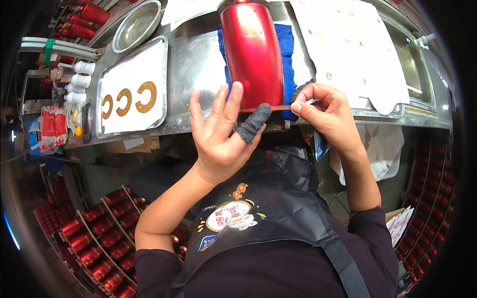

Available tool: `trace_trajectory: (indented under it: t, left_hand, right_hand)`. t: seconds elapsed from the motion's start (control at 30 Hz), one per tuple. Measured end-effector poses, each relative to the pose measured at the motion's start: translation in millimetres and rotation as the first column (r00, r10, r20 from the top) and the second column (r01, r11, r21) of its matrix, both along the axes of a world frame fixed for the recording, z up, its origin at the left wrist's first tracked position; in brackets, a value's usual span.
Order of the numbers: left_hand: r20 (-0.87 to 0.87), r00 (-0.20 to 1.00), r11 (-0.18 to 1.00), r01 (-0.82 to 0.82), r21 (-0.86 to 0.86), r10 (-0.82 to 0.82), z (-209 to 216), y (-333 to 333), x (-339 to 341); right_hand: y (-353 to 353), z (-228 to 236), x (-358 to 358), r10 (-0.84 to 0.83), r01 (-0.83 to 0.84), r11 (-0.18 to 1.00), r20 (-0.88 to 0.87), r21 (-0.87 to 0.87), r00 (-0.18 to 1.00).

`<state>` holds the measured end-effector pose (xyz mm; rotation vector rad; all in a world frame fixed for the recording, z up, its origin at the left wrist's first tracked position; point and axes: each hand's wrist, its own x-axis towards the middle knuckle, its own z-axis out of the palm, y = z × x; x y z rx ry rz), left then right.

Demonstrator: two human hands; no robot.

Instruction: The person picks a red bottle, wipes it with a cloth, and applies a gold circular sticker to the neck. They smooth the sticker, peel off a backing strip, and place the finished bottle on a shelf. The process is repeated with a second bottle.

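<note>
A shiny red metal bottle (253,54) lies lengthwise on a folded blue cloth (287,44), its near end toward me. Across that end runs a thin brownish-gold strip (282,108). My right hand (328,111) pinches the strip's right end between thumb and forefinger. On the other side, my left hand (221,134) has its fingers spread, and a digit in a dark grey knitted cover rests on the strip at the bottle's edge. Another dark knitted cover shows on a right-hand finger, partly hidden. The strip's left part is hidden behind my left hand.
Left of the bottle, a tray (100,124) carries white paper with several gold C-shaped pieces (146,97). A metal bowl (136,27) stands behind it. White sheets (355,54) cover the right side. Racks of red bottles (102,238) stand below the metal table.
</note>
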<state>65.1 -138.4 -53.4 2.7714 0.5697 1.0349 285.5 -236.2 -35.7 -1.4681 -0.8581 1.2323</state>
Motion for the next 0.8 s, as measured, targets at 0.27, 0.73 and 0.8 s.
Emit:
trace_trajectory:
  t: [0.27,0.73,0.8]
  left_hand:
    - [0.004,0.997,0.997,-0.081,-0.01,0.081,3.4,1.9,25.4]
    - [0.073,0.997,0.972,-0.01,-0.235,0.028,-24.1,-3.7,-19.8]
    - [0.053,0.998,0.98,-0.006,-0.201,0.017,-24.1,-2.9,-19.2]
  right_hand:
    - [3.0,-5.8,-9.6,-0.019,0.018,1.0,-0.029,-0.021,0.999]
    - [-1.5,14.0,-11.7,-0.041,0.043,0.999,-0.13,0.008,0.991]
    - [-1.5,12.4,-9.6,-0.034,0.036,0.999,-0.123,0.008,0.992]
